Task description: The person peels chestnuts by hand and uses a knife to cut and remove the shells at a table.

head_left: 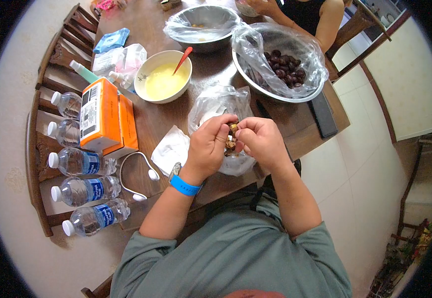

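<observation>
Head view. Left hand (210,144) and right hand (263,141) meet, fingertips pinching a small yellow-brown nut (233,127) between them. Nut lies at the right of the left fingers and left of the right thumb; neither hand is clearly nearer. Long axis: cannot tell, too small. Brown shells (231,145) show just nearer, over the plastic bag (238,102).
</observation>
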The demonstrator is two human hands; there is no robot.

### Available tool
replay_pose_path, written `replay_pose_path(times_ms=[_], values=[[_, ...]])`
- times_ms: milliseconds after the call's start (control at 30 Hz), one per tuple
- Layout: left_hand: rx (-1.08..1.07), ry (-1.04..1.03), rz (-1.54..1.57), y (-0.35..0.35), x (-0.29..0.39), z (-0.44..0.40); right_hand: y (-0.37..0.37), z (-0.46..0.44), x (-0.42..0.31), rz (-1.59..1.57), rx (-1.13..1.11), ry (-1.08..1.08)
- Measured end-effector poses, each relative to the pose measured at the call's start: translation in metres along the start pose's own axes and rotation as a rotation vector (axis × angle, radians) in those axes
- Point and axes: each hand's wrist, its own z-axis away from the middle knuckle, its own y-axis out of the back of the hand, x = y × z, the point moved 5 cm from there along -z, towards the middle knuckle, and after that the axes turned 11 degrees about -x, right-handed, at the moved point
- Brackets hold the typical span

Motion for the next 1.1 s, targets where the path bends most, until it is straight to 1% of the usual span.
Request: replay_pose_path(times_ms=[100, 200, 367, 600, 700, 800, 900, 1000, 1100], values=[[-0.095, -0.105, -0.154, 0.004, 0.017, -0.004, 0.003, 0.001, 0.0, 0.037, 0.003, -0.008], [-0.116, -0.103, -0.174, 0.002, 0.016, -0.006, 0.004, 0.002, 0.001, 0.036, -0.002, -0.013], [-0.099, -0.127, -0.215, 0.0, 0.015, -0.005, 0.004, 0.003, -0.006, 0.122, -0.025, 0.006], [-0.059, -0.155, -0.201, -0.002, 0.015, -0.004, 0.002, 0.001, 0.0, 0.104, -0.04, 0.055], [-0.043, -0.085, -0.15, -0.001, 0.009, -0.002, 0.001, 0.001, 0.004, 0.073, -0.042, 0.057], [-0.098, 0.024, 0.005, -0.003, 0.0, 0.0, 0.0, 0.001, 0.001, -0.013, -0.007, 0.067], [-0.071, 0.05, 0.232, -0.008, -0.002, 0.0, 0.001, 0.002, -0.002, -0.146, 0.026, 0.042], [-0.097, 0.004, 0.279, -0.009, -0.005, 0.0, 0.002, 0.002, -0.001, -0.223, 0.022, 0.001], [-0.112, 0.111, 0.475, -0.009, -0.012, 0.002, 0.002, 0.002, 0.0, -0.292, 0.021, 0.005]])
